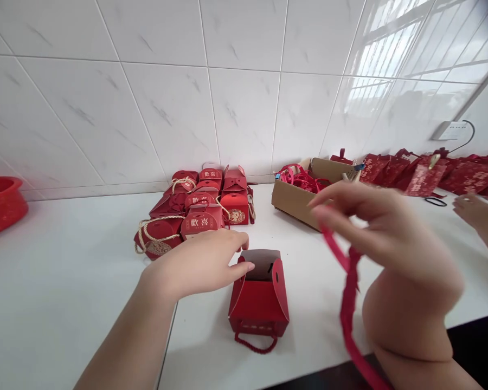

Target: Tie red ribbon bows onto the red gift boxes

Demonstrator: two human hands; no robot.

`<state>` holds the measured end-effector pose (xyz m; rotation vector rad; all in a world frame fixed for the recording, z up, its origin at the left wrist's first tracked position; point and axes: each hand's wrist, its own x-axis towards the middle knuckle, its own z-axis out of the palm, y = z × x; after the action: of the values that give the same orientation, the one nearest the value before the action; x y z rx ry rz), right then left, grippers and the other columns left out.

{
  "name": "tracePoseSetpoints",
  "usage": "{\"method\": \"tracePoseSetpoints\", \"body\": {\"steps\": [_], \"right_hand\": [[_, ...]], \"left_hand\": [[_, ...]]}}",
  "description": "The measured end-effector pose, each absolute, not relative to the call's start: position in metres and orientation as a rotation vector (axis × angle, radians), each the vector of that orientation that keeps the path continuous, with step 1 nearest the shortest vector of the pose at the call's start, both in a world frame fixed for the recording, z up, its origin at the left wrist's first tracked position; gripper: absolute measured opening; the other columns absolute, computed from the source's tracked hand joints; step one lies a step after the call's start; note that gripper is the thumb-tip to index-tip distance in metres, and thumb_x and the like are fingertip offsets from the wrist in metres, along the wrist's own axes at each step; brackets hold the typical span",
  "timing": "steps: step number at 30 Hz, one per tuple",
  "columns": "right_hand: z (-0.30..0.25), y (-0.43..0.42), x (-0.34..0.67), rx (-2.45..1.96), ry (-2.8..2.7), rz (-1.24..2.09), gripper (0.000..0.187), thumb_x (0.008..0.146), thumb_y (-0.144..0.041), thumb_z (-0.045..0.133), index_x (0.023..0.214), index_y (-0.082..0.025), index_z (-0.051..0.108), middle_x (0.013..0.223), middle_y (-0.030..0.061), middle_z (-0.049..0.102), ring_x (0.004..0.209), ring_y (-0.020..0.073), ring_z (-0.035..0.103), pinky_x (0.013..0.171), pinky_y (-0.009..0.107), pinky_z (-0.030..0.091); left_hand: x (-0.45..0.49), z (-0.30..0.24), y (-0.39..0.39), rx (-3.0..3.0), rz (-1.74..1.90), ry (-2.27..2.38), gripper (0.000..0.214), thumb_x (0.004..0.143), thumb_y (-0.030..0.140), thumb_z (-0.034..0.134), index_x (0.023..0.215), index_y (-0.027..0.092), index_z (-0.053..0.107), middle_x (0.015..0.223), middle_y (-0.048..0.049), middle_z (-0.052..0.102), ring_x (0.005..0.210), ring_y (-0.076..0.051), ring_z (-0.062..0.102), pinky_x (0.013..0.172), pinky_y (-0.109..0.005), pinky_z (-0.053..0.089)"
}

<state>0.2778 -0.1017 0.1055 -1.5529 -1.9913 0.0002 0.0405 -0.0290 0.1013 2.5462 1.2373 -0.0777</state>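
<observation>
Fingers (350, 192) of your right hand (394, 238) pinch a red ribbon (347, 303) between thumb and forefinger, its length trailing down past the lower edge of view. The ribbon hangs to the right of an open red box (258, 306), apart from it; the box stands on the white desk (85, 303) in front of you, flaps raised, its pale inner wall showing and a red cord handle (257, 346) looped at its near side. At its left flap is your left hand (205, 257), thumb parted from the other fingers and over the rim; whether it presses the card, you cannot tell from this angle. Just behind, a cluster of closed red boxes (203, 200) sits close to the wall, some with pale rope handles. To their right, a cardboard carton (295, 203) holds a tangle of red ribbons (299, 177), partly behind your right hand. Farther right, red packets (427, 176) line the white tiled wall (244, 119), and another person's hand (477, 216) rests near them at the edge of view. At your far left stands a red basin (4, 206), only partly in frame.
</observation>
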Motion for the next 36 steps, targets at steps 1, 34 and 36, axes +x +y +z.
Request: {"method": "tracePoseSetpoints", "body": {"steps": [1, 34, 36], "right_hand": [[0.105, -0.097, 0.269, -1.594, -2.055, 0.13, 0.034, 0.09, -0.052, 0.042, 0.09, -0.026, 0.063, 0.054, -0.0011, 0.053, 0.046, 0.0131, 0.047, 0.045, 0.026, 0.035], [0.091, -0.076, 0.266, -1.766, -2.703, 0.205, 0.031, 0.074, -0.011, 0.049, 0.086, -0.029, 0.071, 0.061, -0.0001, 0.06, 0.051, 0.0123, 0.05, 0.047, 0.024, 0.026], [0.094, -0.077, 0.265, -1.743, -2.748, 0.298, 0.03, 0.075, -0.013, 0.05, 0.087, -0.029, 0.073, 0.063, -0.0004, 0.062, 0.051, 0.012, 0.05, 0.048, 0.024, 0.027]], "left_hand": [[0.042, 0.102, -0.029, 2.546, -0.099, 1.238, 0.032, 0.083, 0.048, 0.043, 0.093, 0.025, 0.062, 0.081, -0.003, 0.067, 0.058, -0.018, 0.059, 0.048, -0.027, 0.035], [0.061, 0.091, -0.041, 2.604, -0.295, 0.86, 0.045, 0.069, 0.049, 0.067, 0.108, 0.028, 0.06, 0.096, -0.0016, 0.064, 0.082, -0.022, 0.059, 0.061, -0.027, 0.04], [0.059, 0.091, -0.04, 2.576, -0.337, 0.88, 0.044, 0.07, 0.049, 0.065, 0.109, 0.03, 0.06, 0.096, -0.0017, 0.063, 0.081, -0.022, 0.058, 0.059, -0.027, 0.039]]}}
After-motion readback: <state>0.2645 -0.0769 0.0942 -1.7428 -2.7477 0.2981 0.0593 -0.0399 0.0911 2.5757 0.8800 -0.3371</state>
